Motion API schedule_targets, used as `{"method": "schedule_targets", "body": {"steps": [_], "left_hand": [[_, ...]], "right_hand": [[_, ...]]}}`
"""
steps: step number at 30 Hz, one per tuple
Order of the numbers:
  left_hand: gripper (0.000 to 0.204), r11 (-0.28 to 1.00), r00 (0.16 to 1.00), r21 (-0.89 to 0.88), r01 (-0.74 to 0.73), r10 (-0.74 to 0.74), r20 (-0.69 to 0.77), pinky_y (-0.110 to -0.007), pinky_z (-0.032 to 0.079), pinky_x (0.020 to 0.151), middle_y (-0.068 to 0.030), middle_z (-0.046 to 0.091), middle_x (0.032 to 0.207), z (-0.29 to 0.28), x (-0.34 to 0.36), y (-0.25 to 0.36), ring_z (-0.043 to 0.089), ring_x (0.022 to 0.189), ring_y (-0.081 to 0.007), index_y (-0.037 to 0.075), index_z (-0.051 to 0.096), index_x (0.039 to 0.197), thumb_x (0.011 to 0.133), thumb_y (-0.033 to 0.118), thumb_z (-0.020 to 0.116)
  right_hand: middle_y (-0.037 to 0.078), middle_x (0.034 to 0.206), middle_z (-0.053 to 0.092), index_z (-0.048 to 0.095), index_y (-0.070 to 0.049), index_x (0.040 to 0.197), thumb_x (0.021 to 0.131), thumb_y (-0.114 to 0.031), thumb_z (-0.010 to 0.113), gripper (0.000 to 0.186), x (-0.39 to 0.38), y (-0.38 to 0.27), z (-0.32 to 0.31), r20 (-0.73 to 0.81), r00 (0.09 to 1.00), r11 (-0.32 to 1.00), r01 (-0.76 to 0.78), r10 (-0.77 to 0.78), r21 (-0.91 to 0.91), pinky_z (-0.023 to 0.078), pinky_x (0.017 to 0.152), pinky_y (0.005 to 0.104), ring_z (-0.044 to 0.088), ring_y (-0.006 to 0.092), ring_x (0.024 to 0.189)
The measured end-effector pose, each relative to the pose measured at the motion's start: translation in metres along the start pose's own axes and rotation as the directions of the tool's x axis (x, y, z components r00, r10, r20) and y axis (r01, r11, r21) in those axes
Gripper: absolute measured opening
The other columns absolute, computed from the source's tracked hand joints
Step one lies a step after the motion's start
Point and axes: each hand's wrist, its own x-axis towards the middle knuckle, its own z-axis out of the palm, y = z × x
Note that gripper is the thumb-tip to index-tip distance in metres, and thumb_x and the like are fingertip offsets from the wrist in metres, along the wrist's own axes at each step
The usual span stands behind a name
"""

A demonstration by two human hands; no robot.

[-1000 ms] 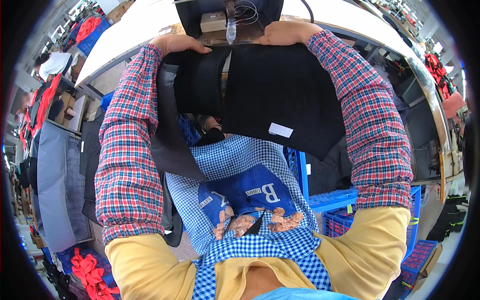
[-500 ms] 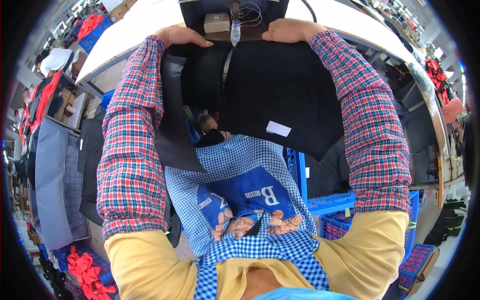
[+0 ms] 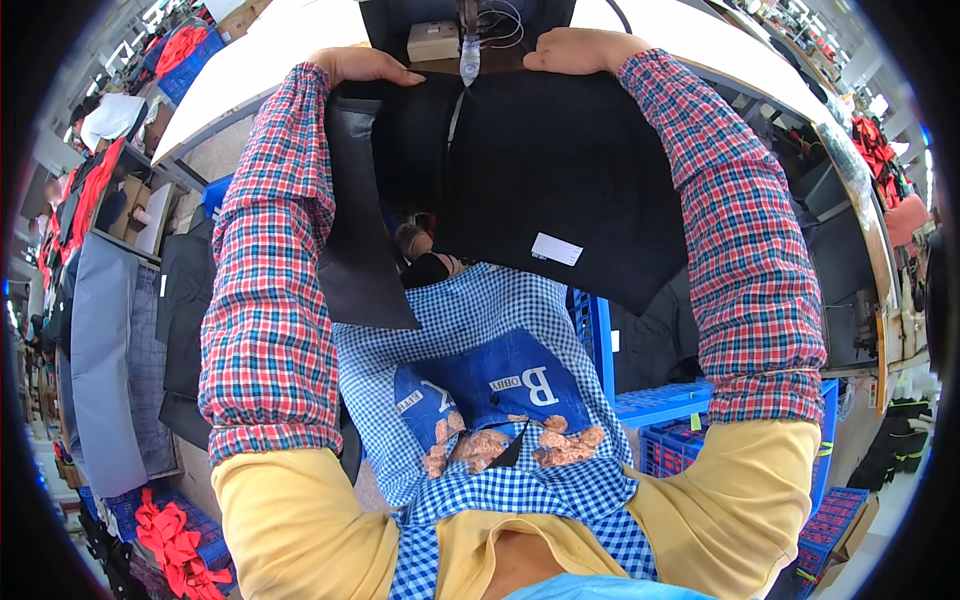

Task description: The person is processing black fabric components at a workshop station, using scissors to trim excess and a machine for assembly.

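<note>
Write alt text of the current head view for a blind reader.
A person's left hand and right hand rest at the far edge of black fabric, either side of a clear machine tip. The fabric, bearing a white label, drapes toward a blue checked apron.

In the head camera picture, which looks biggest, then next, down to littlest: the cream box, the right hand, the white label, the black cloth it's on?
Largest to smallest, as they look:
1. black cloth
2. right hand
3. cream box
4. white label
</note>
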Motion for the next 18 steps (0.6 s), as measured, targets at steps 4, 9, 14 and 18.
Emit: {"method": "schedule_targets", "body": {"steps": [4, 9, 14, 18], "left_hand": [[0.047, 0.999, 0.999, -0.002, -0.039, 0.039, 0.009, -0.038, 0.014, 0.118, -0.0079, 0.048, 0.142, 0.002, 0.002, 0.002, 0.035, 0.137, -0.0254, 0.017, 0.058, 0.130, 0.092, 0.045, 0.056], [0.052, 0.987, 0.976, 0.048, 0.156, -0.146, -0.162, -0.038, 0.017, 0.117, -0.0090, 0.050, 0.140, 0.002, -0.012, -0.047, 0.036, 0.137, -0.0269, 0.016, 0.057, 0.131, 0.091, 0.048, 0.056], [0.067, 0.965, 0.990, -0.225, 0.137, -0.136, 0.023, -0.037, 0.020, 0.115, -0.0145, 0.051, 0.137, -0.007, -0.065, -0.043, 0.040, 0.133, -0.0306, 0.011, 0.054, 0.134, 0.089, 0.061, 0.050], [0.069, 0.985, 0.989, -0.113, 0.127, -0.134, -0.057, -0.037, 0.021, 0.115, -0.0167, 0.049, 0.138, 0.015, -0.054, -0.036, 0.041, 0.133, -0.0288, 0.010, 0.055, 0.133, 0.089, 0.063, 0.050]], "right_hand": [[0.014, 0.110, 0.062, 0.066, -0.012, 0.105, 0.098, -0.034, 0.036, 0.038, -0.006, -0.001, -0.001, 0.007, 1.000, 1.000, -0.009, 0.009, 0.002, 0.045, 0.092, 0.0401, 0.059, 0.0305, 0.101], [0.019, 0.112, 0.062, 0.065, -0.006, 0.106, 0.098, -0.033, 0.035, 0.041, -0.016, 0.010, -0.009, 0.103, 0.982, 0.987, -0.159, 0.161, -0.031, 0.046, 0.091, 0.0419, 0.060, 0.0303, 0.101], [0.022, 0.104, 0.061, 0.064, -0.001, 0.103, 0.098, -0.030, 0.039, 0.039, -0.101, 0.066, -0.009, 0.064, 0.995, 0.987, -0.073, 0.083, -0.143, 0.047, 0.084, 0.0415, 0.060, 0.0349, 0.098], [0.023, 0.098, 0.065, 0.065, -0.001, 0.101, 0.096, -0.031, 0.042, 0.037, -0.132, 0.069, 0.010, 0.121, 0.975, 0.966, -0.158, 0.186, -0.205, 0.049, 0.086, 0.0439, 0.063, 0.0365, 0.094]]}}
